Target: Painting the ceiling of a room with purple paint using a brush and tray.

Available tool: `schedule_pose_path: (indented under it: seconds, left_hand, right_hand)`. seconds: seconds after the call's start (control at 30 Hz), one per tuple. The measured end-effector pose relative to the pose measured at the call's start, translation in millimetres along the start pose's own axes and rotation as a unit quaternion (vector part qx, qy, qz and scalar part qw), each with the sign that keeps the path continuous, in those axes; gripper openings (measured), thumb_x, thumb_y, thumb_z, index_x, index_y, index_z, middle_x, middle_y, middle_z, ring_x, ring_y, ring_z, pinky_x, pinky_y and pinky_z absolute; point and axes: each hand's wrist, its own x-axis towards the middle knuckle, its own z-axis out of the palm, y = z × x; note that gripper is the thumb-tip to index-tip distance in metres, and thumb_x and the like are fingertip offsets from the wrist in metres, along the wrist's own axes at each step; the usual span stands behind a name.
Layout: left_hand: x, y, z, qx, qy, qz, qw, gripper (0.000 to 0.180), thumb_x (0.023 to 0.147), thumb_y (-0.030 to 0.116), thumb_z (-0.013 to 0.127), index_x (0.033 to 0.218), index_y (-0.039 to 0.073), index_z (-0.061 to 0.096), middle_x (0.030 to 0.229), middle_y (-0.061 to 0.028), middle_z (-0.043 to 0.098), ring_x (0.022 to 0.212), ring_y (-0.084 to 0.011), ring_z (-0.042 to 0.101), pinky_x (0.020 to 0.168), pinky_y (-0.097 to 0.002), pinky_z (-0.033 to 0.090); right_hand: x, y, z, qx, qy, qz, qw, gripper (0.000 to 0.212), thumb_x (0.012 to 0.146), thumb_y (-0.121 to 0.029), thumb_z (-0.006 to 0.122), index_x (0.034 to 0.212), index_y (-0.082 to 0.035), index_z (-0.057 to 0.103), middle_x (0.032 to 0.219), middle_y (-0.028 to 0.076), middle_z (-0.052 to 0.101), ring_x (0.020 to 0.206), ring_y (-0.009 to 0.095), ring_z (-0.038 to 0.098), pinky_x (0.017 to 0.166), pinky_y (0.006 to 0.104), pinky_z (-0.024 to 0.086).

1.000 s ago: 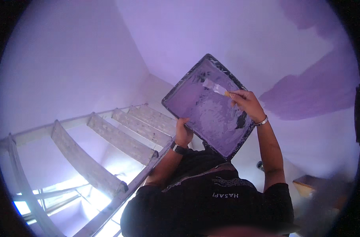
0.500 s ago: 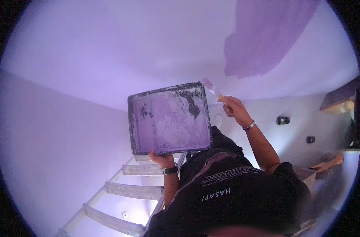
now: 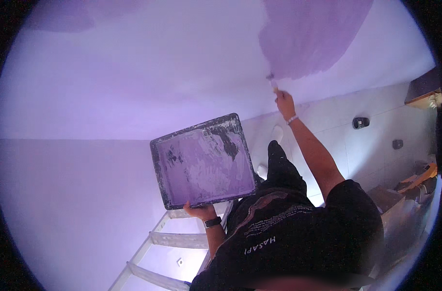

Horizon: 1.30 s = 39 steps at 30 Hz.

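Note:
My left hand grips the lower edge of a black paint tray, its thumb over the rim. Purple paint coats the tray's inside, with bare black patches near the upper right. In my right hand is a paintbrush, held by its handle with fingers wrapped round it. The brush's bristles are at the wall, by the lower left edge of a darker purple painted patch. Whether the bristles touch the wall I cannot tell for sure.
A paint-spotted ladder stands at the lower left, beneath the tray. On the tiled floor are two small dark objects. Boxes and an orange item lie at the right, below a wooden piece of furniture.
My right hand has moved up and away from the tray, carrying the brush to the painted patch's edge. The tray has dropped slightly and tilted, and the view has shifted.

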Motion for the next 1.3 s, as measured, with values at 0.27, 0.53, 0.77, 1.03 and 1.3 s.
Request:
schedule_pose_path:
  seconds: [0.27, 0.53, 0.77, 1.03, 1.3]
  left_hand:
    - [11.7, -21.0, -5.9, 0.000, 0.015, 0.007, 1.000, 0.057, 0.066, 0.035, 0.055, 0.114, 0.005, 0.050, 0.112, -0.0097, 0.054, 0.104, -0.0276, 0.049, 0.088, -0.0407, 0.038]
    - [0.4, -9.3, 5.9, 0.010, 0.013, 0.001, 1.000, 0.058, 0.065, 0.034, 0.056, 0.114, 0.005, 0.049, 0.113, -0.0096, 0.054, 0.103, -0.0280, 0.050, 0.087, -0.0408, 0.039]
    - [2.9, -22.6, 7.4, 0.015, 0.001, 0.015, 1.000, 0.058, 0.064, 0.035, 0.056, 0.113, 0.005, 0.050, 0.111, -0.0096, 0.054, 0.102, -0.0279, 0.050, 0.085, -0.0414, 0.040]
    - [5.7, -19.5, 0.6, -0.001, 0.008, 0.014, 1.000, 0.056, 0.065, 0.034, 0.056, 0.112, 0.005, 0.050, 0.110, -0.0090, 0.054, 0.102, -0.0276, 0.050, 0.085, -0.0411, 0.039]
    - [3.9, -21.3, -12.7, 0.007, -0.006, 0.001, 1.000, 0.056, 0.066, 0.034, 0.055, 0.114, 0.005, 0.049, 0.113, -0.0091, 0.053, 0.104, -0.0275, 0.049, 0.088, -0.0411, 0.038]
  right_hand:
    - [-16.3, -113.8, -19.9, 0.169, -0.023, -0.127, 0.977, 0.035, 0.091, -0.029, 0.048, 0.101, 0.003, 0.058, 0.060, -0.001, 0.048, 0.054, 0.007, 0.041, 0.050, 0.0244, 0.037]
    - [28.4, 92.7, 16.1, -0.078, 0.024, -0.015, 0.997, 0.029, 0.089, -0.024, 0.048, 0.090, -0.001, 0.064, 0.062, 0.012, 0.056, 0.056, 0.018, 0.055, 0.054, 0.0334, 0.043]
    - [29.6, 1.0, -0.3, -0.012, 0.020, -0.037, 0.999, 0.026, 0.089, -0.021, 0.049, 0.094, 0.000, 0.064, 0.057, 0.000, 0.050, 0.052, 0.006, 0.044, 0.045, 0.0234, 0.033]
    - [1.7, -87.7, -19.7, 0.161, -0.032, -0.096, 0.982, 0.037, 0.091, -0.033, 0.048, 0.100, 0.000, 0.062, 0.060, 0.000, 0.046, 0.054, 0.008, 0.040, 0.050, 0.0243, 0.036]
    - [19.6, 80.8, -6.5, -0.089, -0.031, 0.051, 0.994, 0.038, 0.089, -0.035, 0.049, 0.093, 0.000, 0.065, 0.061, 0.006, 0.056, 0.057, 0.011, 0.050, 0.053, 0.0275, 0.040]
